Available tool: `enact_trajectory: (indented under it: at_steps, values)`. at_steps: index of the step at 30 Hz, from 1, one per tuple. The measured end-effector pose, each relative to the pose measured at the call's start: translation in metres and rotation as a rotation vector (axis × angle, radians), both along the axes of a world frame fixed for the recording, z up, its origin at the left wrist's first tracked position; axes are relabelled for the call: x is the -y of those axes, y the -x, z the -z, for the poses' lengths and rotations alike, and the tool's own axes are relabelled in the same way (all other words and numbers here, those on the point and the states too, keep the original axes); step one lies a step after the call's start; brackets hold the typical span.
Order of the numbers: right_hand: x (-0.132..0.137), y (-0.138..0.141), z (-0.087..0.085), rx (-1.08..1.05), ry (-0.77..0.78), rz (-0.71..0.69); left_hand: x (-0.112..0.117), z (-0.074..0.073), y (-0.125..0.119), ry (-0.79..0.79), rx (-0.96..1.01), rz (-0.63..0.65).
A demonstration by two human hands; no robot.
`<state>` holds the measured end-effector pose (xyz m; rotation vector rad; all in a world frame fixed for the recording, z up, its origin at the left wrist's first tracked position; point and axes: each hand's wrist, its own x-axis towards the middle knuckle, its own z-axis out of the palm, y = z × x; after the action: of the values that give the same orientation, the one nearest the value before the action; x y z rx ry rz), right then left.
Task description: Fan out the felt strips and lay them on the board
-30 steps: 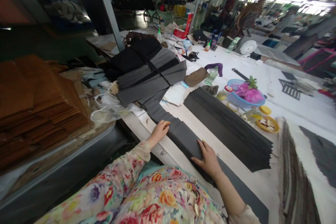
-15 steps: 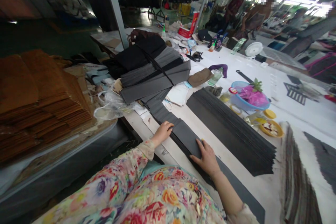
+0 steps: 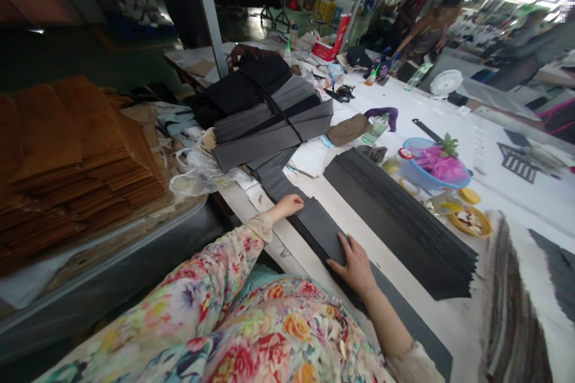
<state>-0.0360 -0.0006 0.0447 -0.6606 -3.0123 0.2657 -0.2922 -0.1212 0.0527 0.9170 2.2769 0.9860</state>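
A row of overlapping dark grey fabric strips (image 3: pixel 323 228) runs diagonally along the near edge of the table. My left hand (image 3: pixel 286 207) is closed in a pinch at the far end of the top strip, its fingertips by the stepped edges. What lies between the fingertips is partly hidden. Flat on the same strip, farther down its length, rests my right hand (image 3: pixel 357 263) with thumb and fingers spread. Parallel to it lies a thick stack of dark pieces (image 3: pixel 395 221). Beyond my left hand are tied bundles of grey and black pieces (image 3: pixel 274 137).
A tall stack of brown pieces (image 3: pixel 85 137) stands on the left beside a clear plastic bag (image 3: pixel 197 173). To the right are a blue basin (image 3: pixel 415 158), an orange bowl (image 3: pixel 469 221) and a stack of layered cloth (image 3: pixel 512 299). A metal post (image 3: pixel 209 12) rises behind the bundles. People work beyond.
My left hand has curled tighter, its fingertips drawn together by the strip's end. My right hand stays spread on the strip. The camera view has shifted slightly.
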Motion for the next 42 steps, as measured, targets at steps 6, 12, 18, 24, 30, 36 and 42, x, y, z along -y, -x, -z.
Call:
enact_trajectory:
  at_steps: [6, 12, 18, 24, 30, 36, 42]
  values:
    - [0.0, 0.0, 0.0, 0.004, 0.005, 0.003, -0.011, -0.007, 0.005, 0.059, 0.023, 0.039]
    - [-0.002, -0.007, -0.001, -0.002, 0.011, -0.009, -0.012, -0.006, -0.003, 0.129, -0.055, 0.042]
    - [-0.001, -0.009, -0.002, 0.014, 0.0, -0.005, -0.011, -0.004, -0.012, 0.163, -0.18, -0.011]
    - [-0.001, -0.008, -0.002, 0.021, -0.006, 0.002, -0.008, -0.007, -0.013, 0.169, -0.239, 0.0]
    - [-0.001, -0.008, -0.001, 0.005, 0.009, 0.004, -0.005, -0.014, -0.012, 0.205, -0.242, 0.0]
    - [0.0, -0.008, -0.001, 0.008, 0.001, -0.002, -0.008, -0.024, 0.001, 0.294, -0.159, -0.003]
    - [0.002, -0.008, -0.002, 0.001, 0.001, 0.014, -0.006, -0.02, 0.003, 0.263, -0.142, -0.02]
